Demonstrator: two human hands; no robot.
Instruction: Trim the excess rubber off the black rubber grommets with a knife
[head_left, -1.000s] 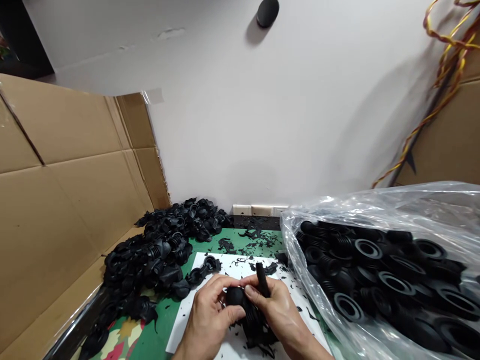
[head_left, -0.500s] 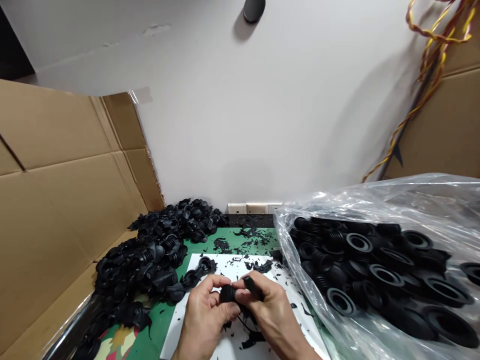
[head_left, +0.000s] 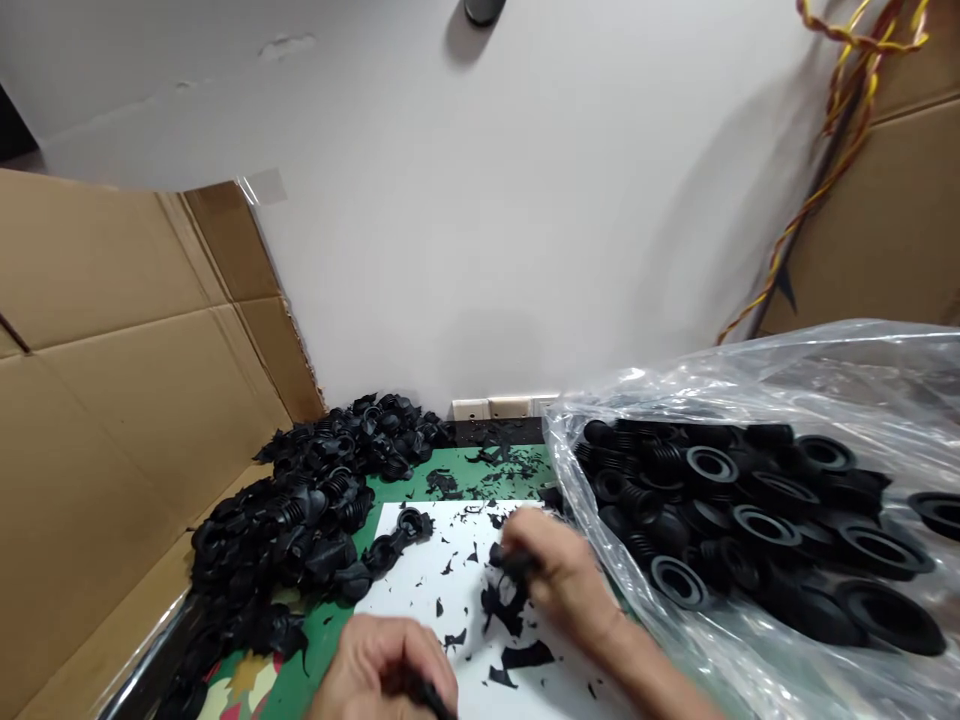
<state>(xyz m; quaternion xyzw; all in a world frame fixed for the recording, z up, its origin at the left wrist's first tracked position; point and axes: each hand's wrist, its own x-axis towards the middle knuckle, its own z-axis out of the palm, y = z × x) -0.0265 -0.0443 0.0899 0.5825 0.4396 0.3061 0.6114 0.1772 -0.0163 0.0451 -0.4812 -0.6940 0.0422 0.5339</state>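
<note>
My right hand (head_left: 559, 575) is closed around a small dark tool handle, its fingers resting over black rubber scraps (head_left: 504, 605) on the white sheet (head_left: 442, 590). Low at the frame's bottom edge, my left hand (head_left: 382, 675) is curled around a black rubber part that is mostly hidden. The two hands are apart. A heap of black ribbed rubber boots (head_left: 300, 520) lies to the left of the sheet.
A clear plastic bag (head_left: 787, 400) full of black rubber boots (head_left: 750, 520) fills the right side. Cardboard walls (head_left: 112, 400) stand on the left, a white wall behind. Under the sheet lies a green mat (head_left: 465, 480) strewn with black trimmings. Twisted red-yellow wires (head_left: 832, 110) hang at top right.
The hands have parted: my left hand dropped toward the bottom edge with the rubber part, and my right hand moved right and forward over the scraps. The view shifted slightly.
</note>
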